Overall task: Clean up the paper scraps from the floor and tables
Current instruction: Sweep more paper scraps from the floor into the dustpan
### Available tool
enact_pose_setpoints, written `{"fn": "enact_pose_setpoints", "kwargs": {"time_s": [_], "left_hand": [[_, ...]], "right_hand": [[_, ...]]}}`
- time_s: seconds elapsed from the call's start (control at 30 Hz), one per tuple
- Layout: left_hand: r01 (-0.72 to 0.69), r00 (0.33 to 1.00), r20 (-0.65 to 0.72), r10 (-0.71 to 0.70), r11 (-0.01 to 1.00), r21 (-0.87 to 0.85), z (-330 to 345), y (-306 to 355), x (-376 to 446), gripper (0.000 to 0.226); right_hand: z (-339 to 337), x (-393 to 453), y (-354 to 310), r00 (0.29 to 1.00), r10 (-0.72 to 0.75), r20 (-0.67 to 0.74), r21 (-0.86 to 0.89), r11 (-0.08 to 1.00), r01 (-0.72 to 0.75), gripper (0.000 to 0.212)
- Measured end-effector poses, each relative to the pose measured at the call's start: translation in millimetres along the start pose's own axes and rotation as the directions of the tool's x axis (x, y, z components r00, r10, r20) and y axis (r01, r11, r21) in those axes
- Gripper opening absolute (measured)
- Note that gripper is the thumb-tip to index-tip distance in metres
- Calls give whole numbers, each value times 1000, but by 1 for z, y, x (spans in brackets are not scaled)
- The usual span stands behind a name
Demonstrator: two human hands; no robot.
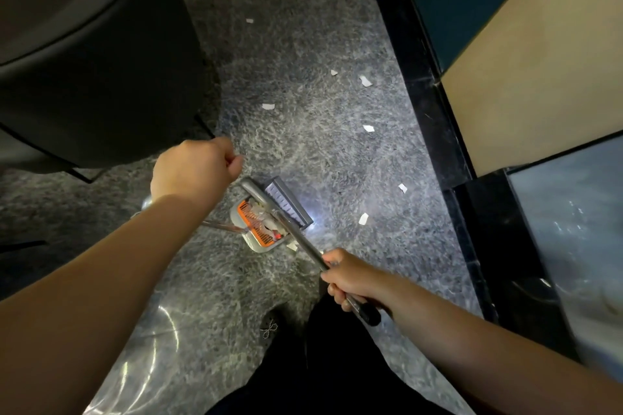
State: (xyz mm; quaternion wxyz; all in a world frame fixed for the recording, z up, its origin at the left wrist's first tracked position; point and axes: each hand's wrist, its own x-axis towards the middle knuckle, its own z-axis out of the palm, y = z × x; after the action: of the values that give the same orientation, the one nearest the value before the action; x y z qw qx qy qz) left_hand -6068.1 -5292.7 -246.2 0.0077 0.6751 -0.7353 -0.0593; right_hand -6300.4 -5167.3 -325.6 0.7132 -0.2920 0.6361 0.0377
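From the head camera, a polished grey speckled floor (303,131) ran away from the viewer, glaring white under reflected light near the middle. White paper scraps (365,81) lay scattered across it, more clustered at the far end, a few to the right of the tools. A dark curved seat (94,54) filled the far left; a black plinth (421,77) edged the right, with a beige panel (532,71) above it. The right hand (350,280) was wrapped around the broom (286,205) handle, its grey head beside the dustpan (259,229), which held scraps. The left hand (194,172) was fisted; what it gripped could not be made out.
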Motion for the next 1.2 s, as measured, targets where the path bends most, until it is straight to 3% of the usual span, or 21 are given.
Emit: {"fn": "enact_pose_setpoints", "kwargs": {"time_s": [0.17,0.4,0.63,0.93,1.1,1.2], "left_hand": [[36,999,-22,-36,999,-2,-2,-28,-35,25],[153,986,-45,-158,983,-107,-9,-77,-78,21],[35,998,-56,-38,998,-57,-29,-93,-99,20],[-187,982,3,187,980,66,-43,-96,-106,18],[-236,971,58,231,964,118,-33,-90,-105,18],[-255,964,104,243,958,133,-24,-83,-104,18]], "right_hand": [[0,-17,7,999,-14,-48,274,961,27,14],[0,-39,31,986,-64,-155,410,904,123,18],[0,-40,60,956,-79,-284,381,905,188,12],[-9,-34,114,930,87,-357,531,838,125,23],[-23,-34,132,919,127,-373,536,838,101,19],[-34,-31,140,915,169,-365,561,825,71,27]]}}
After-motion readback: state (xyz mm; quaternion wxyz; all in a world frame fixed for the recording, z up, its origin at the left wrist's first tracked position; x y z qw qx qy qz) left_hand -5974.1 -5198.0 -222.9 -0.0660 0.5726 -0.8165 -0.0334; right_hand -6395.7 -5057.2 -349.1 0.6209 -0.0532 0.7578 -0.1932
